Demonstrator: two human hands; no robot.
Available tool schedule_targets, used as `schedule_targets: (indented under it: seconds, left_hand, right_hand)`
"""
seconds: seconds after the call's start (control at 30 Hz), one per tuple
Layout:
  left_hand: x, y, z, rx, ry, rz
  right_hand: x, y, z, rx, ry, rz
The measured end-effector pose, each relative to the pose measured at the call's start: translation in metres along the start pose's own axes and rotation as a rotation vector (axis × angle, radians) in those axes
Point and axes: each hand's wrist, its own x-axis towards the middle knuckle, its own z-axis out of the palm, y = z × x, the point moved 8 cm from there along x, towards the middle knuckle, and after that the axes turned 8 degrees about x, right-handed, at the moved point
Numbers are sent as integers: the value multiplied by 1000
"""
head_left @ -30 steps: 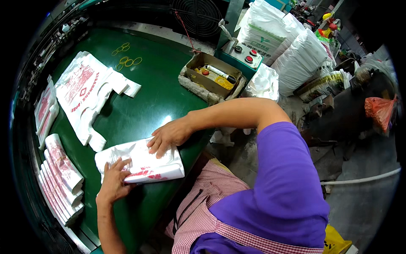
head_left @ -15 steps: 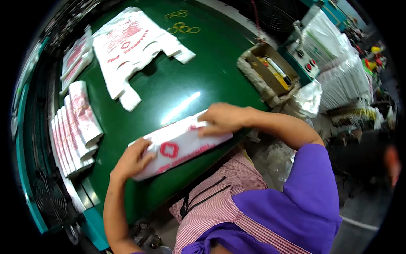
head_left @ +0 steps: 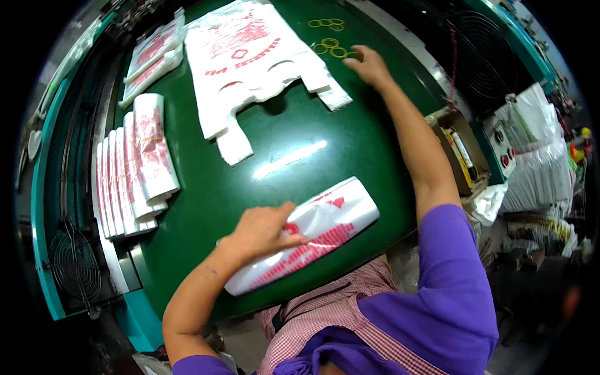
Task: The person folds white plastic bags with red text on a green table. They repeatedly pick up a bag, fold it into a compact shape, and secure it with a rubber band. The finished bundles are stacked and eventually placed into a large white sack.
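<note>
My left hand (head_left: 265, 232) is closed over the middle of a rolled bundle of white plastic bags (head_left: 334, 215) with red print, pressing it onto the green table near its front edge. Farther off, at the back right, my right hand (head_left: 370, 65) reaches to a group of thin yellow rubber bands (head_left: 338, 52). Its thumb and finger close around the rightmost band. Between the two hands, toward the back, a flat stack of white T-shirt bags (head_left: 240, 53) lies with its handles toward me.
Several rolled bag bundles (head_left: 128, 169) lie side by side at the left edge, with folded bags (head_left: 150, 59) behind them. More rubber bands (head_left: 326, 24) lie farther back. On the right stand an open box (head_left: 453, 150) with pens and a control box (head_left: 500, 147) with red buttons.
My right hand has left the bag roll and moved far back to the rubber bands. My left hand has shifted right to the roll's middle. The roll now looks tighter. The view has shifted.
</note>
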Motion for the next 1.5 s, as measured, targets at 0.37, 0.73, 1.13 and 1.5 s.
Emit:
schedule_targets:
  seconds: [0.37, 0.73, 1.13, 1.5]
  left_hand:
    - [-91, -42, 25, -1169, 679, -267]
    - [-79, -5, 15, -1856, 625, 120]
    - [-107, -4, 18, -1735, 658, 188]
    - [-115, -2, 30, -1822, 333, 239]
  right_hand:
    - [-104, -87, 12, 569, -130, 70]
    - [-295, -217, 41, 1647, -551, 535]
    - [-306, -267, 20, 697, -515, -208]
    - [-288, -214, 17, 1612, -191, 794]
